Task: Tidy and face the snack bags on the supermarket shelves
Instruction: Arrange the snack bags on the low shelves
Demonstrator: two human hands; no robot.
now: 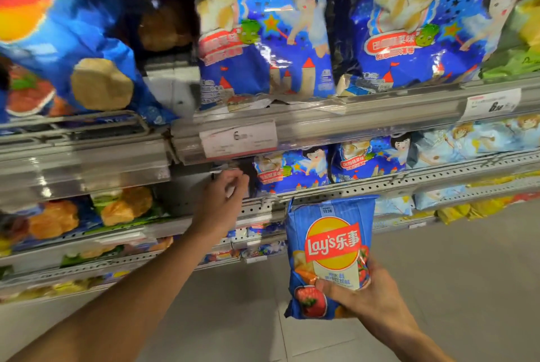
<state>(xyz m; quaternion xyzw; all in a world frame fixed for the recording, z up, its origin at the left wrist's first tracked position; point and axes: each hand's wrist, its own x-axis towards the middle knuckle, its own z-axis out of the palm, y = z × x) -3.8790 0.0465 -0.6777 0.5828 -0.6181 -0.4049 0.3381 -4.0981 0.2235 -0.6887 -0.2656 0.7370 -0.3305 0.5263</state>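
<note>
the lay's bag (330, 256) is showing a blue pinstriped front with a red and yellow roundel, white lettering and red tomatoes. the angel bags (263, 34) are wearing deep blue with stars, red-roofed castles and a green cartoon face. the shelf rails (380, 116) are gleaming silver-grey, carrying white price tags (238, 140). the floor (467, 274) is looking pale grey.

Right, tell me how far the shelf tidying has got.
Done: the two blue angel-print bags on the upper shelf stand upright, facing out. In hand: the right hand grips a blue Lay's bag off the shelf, while the left hand reaches into a dark gap beside the smaller angel-print bags. Left: placing the Lay's bag and straightening the tilted blue Lay's bag at upper left.
</note>
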